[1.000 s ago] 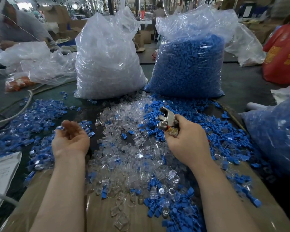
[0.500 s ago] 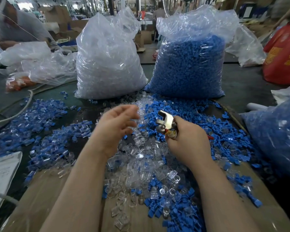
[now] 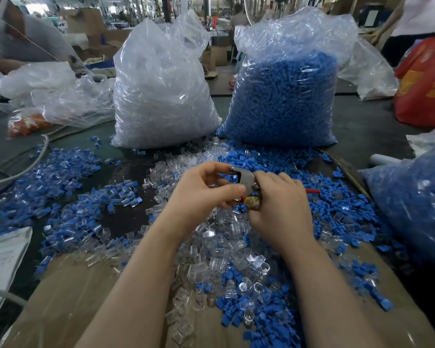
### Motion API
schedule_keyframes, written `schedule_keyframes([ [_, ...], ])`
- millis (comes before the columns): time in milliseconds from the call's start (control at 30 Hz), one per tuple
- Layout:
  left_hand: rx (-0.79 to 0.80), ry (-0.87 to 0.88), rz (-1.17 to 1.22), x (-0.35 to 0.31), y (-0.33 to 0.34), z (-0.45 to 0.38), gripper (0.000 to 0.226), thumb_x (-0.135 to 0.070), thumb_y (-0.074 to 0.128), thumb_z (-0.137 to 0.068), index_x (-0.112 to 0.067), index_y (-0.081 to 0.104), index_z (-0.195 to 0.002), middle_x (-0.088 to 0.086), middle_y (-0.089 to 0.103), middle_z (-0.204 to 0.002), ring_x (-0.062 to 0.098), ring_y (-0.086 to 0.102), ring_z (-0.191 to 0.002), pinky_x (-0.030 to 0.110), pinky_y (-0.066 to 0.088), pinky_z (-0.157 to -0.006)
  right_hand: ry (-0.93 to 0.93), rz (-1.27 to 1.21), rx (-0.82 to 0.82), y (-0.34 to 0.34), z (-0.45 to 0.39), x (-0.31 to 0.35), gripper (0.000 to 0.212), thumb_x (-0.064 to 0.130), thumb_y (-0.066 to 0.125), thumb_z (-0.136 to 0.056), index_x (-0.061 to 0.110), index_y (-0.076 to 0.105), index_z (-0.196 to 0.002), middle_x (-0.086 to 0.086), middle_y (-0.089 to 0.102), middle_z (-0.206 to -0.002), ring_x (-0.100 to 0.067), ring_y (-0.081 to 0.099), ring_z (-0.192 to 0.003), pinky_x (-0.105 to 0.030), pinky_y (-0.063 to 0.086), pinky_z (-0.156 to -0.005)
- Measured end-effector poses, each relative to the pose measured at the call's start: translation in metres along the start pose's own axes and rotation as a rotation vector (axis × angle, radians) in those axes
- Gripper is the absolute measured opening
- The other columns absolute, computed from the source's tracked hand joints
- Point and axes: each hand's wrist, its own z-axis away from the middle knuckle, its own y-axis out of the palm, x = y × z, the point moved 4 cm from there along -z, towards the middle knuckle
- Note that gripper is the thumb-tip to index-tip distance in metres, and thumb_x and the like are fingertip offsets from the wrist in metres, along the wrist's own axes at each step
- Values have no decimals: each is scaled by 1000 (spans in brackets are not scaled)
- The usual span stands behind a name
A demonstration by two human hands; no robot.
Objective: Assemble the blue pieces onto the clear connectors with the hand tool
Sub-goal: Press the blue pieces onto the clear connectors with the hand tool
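My right hand (image 3: 278, 207) grips a metal hand tool (image 3: 246, 180) with red handles, its silver jaw pointing up and left. My left hand (image 3: 204, 189) has its fingers curled against the tool's jaw; whether it pinches a piece there is hidden. Below both hands lies a heap of loose clear connectors (image 3: 219, 249) mixed with blue pieces (image 3: 337, 204). A spread of assembled blue-and-clear parts (image 3: 60, 187) covers the table to the left.
Two tall plastic bags stand behind: clear connectors (image 3: 161, 96) on the left, blue pieces (image 3: 284, 101) on the right. Another bag of blue parts (image 3: 417, 204) sits at right. Cardboard (image 3: 73, 297) lies at the near edge. A cable (image 3: 23, 164) runs along the left. Other people work beyond.
My left hand has swung from the assembled pile at left across to the tool and now touches its jaw. My right hand stayed nearly in place, holding the tool.
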Motion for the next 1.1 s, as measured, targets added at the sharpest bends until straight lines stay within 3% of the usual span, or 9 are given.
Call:
schedule_keyframes([
  [233,-197,25,134,6,-23,-3,25,-4,75,-79,-6,67,-102,7,73,-72,15,68,-61,19,53,-55,87,25,65,4,1,-8,50,25,71,-68,33,55,-114,5,56,-107,-23,46,-109,-37,15,-104],
  [367,-173,-3,61,10,-31,-3,32,-36,70,-82,-13,68,-104,-2,73,-79,6,62,-64,19,51,-62,147,15,76,5,2,-9,43,24,67,-74,31,54,-114,4,57,-105,-24,50,-105,-44,15,-116],
  [400,-179,-8,-44,11,-34,-3,31,-40,67,-84,-15,68,-101,-4,72,-78,3,60,-63,18,49,-62,162,4,74,5,2,-10,40,24,65,-75,29,53,-112,3,58,-102,-24,52,-101,-44,23,-113],
  [467,-190,-23,-332,15,-39,-3,17,-36,67,-89,-19,68,-93,-7,70,-76,1,60,-62,17,48,-61,189,-66,35,2,2,-12,34,21,63,-76,25,54,-109,1,60,-96,-24,51,-86,-37,40,-84],
  [567,-136,-57,-669,20,-38,-3,8,-28,73,-84,-25,67,-81,-7,67,-72,10,61,-61,23,52,-58,212,-185,-19,0,2,-13,24,19,61,-79,25,54,-101,3,59,-85,-22,51,-71,-28,31,-53],
  [667,-88,-87,-896,23,-32,-2,12,-33,74,-80,-29,63,-78,-9,66,-74,6,61,-66,24,51,-63,199,-244,9,3,4,-13,16,21,60,-83,29,53,-95,8,54,-73,-17,49,-62,-26,28,-49],
  [833,-8,-157,-1001,32,-25,-2,17,-31,79,-79,-30,62,-78,-14,65,-78,2,61,-75,26,56,-73,229,-334,47,9,3,-14,11,22,58,-90,30,51,-87,8,52,-62,-16,50,-57,-28,33,-51],
  [1000,-27,-160,-935,32,-24,-4,15,-26,78,-81,-31,64,-77,-14,66,-76,-1,61,-72,14,46,-59,250,-369,74,14,2,-13,12,24,61,-90,28,54,-81,5,55,-62,-20,53,-58,-35,44,-53],
  [1100,-76,-140,-737,33,-26,-4,14,-21,80,-80,-26,68,-79,-10,70,-72,-1,65,-66,10,44,-54,289,-438,105,17,1,-14,11,27,64,-89,26,57,-79,7,58,-65,-18,54,-61,-36,46,-55],
])
